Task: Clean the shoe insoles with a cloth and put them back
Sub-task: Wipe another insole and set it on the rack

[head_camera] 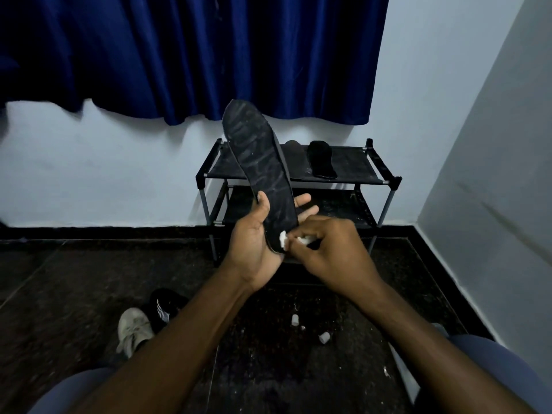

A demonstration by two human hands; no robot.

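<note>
The black insole [263,171] stands nearly upright before the shoe rack [385,171], its heel end gripped by the left hand [254,249]. The right hand [331,249] pinches a small white cloth [283,238] against that heel, so wiping seems in progress. Next, I think, the cloth must travel up toward the streaked toe.

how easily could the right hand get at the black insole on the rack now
Probably, once freed: the right hand pinches the white cloth against the held insole; the black insole lies uncovered on the rack beyond.

A home room corner: blue curtain [191,55], shoe rack [298,180], sneakers [134,330] on floor.
</note>
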